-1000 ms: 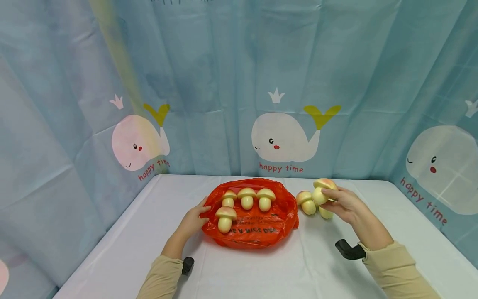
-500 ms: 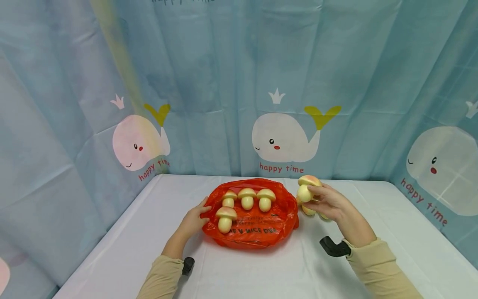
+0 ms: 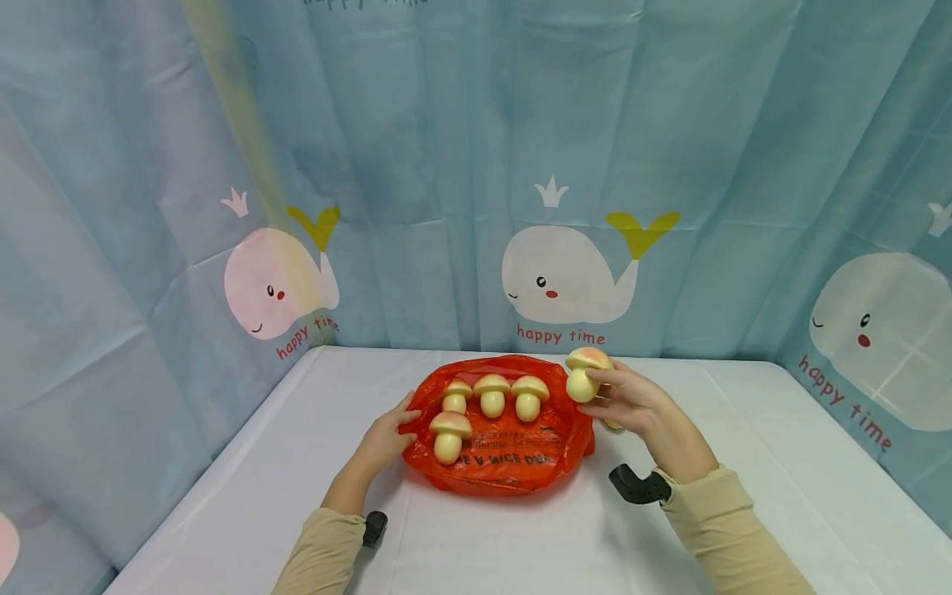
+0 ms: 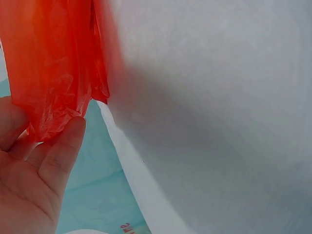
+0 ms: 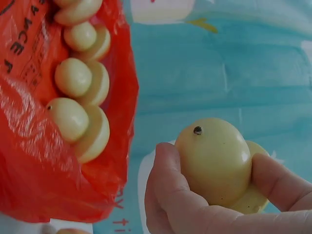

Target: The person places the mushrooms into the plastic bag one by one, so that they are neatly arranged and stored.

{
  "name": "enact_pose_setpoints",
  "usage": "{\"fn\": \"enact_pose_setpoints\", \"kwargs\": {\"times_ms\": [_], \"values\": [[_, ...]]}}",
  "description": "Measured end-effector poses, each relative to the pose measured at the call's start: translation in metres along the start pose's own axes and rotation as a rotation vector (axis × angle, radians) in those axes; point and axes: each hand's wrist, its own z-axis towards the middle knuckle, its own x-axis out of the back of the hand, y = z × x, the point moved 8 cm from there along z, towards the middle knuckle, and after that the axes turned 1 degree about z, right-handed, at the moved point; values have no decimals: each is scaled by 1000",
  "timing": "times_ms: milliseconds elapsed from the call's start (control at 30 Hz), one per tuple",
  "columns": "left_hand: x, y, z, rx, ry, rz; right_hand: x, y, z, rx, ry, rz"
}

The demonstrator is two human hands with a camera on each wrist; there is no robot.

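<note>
A red plastic bag (image 3: 513, 478) lies spread open on the white table, several pale yellow toy mushrooms (image 3: 449, 446) inside it. My left hand (image 3: 381, 444) pinches the bag's left edge; in the left wrist view, thumb and fingers are on either side of the red film (image 4: 53, 87). Held up over the bag's right rim is another toy mushroom (image 3: 583, 385), cap up, its stem between the thumb and fingers of my right hand (image 3: 632, 402). The right wrist view shows the rounded stem (image 5: 212, 161) with a small dark spot on its end.
Partly hidden behind my right hand, a further mushroom (image 3: 613, 425) sits on the table (image 3: 714, 413) just right of the bag. A blue curtain (image 3: 446, 165) with printed whales hangs behind the table and along its sides.
My right hand has carried its mushroom leftward from above the loose ones to the bag's right rim. The left hand and the bag have stayed in place.
</note>
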Motion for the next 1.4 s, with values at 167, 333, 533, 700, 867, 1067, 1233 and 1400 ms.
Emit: {"fn": "enact_pose_setpoints", "kwargs": {"times_ms": [167,333,533,700,867,1067,1233,1400], "values": [[0,-1,0,9,-4,-1,-13,4,3,-24,54,11],[0,-1,1,14,-7,-5,-19,9,9,-60,110,91],[0,-1,1,14,-10,-3,-25,18,19,-88,93,132],[0,-2,1,9,-9,-7,-33,27,30,-117,67,130],[-1,-2,1,1,-1,-17,-43,34,39,-134,49,74],[0,-2,2,5,0,-8,-52,38,48,-118,49,-59],[0,-2,2,6,-4,-2,-59,42,55,-82,65,-224],[1,1,0,-9,2,2,-66,44,62,-18,90,-348]]}}
